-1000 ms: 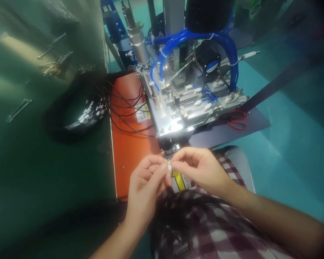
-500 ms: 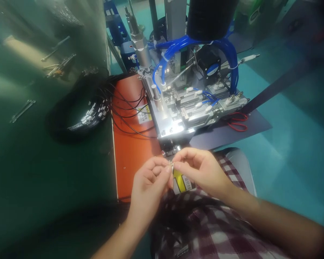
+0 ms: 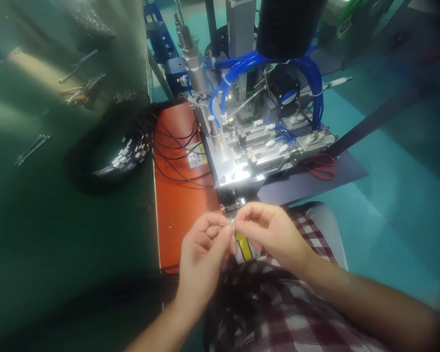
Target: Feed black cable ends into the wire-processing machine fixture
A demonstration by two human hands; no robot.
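My left hand (image 3: 206, 247) and my right hand (image 3: 270, 229) meet fingertip to fingertip just in front of the machine (image 3: 238, 171). Between them is a tiny pale piece (image 3: 231, 222), perhaps metal, too small to name. The left thumb and forefinger pinch its left side, and a thin line shows at the forefinger. The right thumb and forefinger close on its right side. Below the fingers a yellow and white label (image 3: 245, 248) shows in part, its edges covered by both hands.
An orange board (image 3: 185, 205) lies under the machine's left side, crossed by thin black cables (image 3: 176, 157). A coil of black cable with silver ends (image 3: 126, 155) rests on the dark green surface (image 3: 106, 234) at left. Blue hoses (image 3: 317, 93) arch over the machine; a red cord (image 3: 322, 171) lies at right.
Both hands stay pinched at the same spot, with the right fingertips shifted very slightly left. The whole view has moved a little.
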